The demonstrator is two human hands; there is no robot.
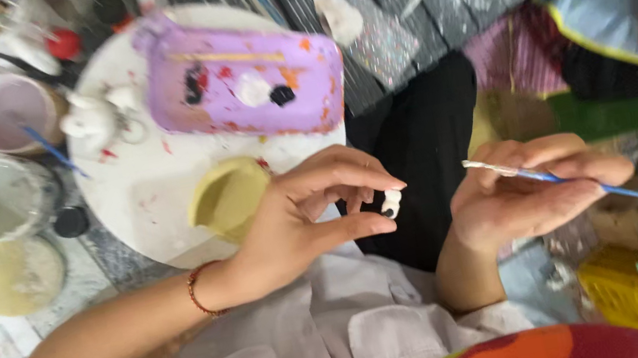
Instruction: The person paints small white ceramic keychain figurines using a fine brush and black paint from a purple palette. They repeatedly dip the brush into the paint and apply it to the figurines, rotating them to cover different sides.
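From the head camera, your left hand pinches a small white clay figure with black spots at its fingertips, raised over your lap for painting. Your right hand grips a thin blue-handled paintbrush, bristles just beside the figure. The round white paint-spattered board lies near your left hand; open room shows between the hands.

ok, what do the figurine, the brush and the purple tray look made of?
Figurine: looks like plaster or unglazed ceramic, matte white with a black painted spot; too small to be sure.
Brush: thin blue handle, glossy, likely plastic or lacquered wood; pale bristle tip.
Purple tray: probably moulded plastic, smooth rounded edges, smeared with paint blobs.
Left hand pinches the figurine; right hand holds the brush.
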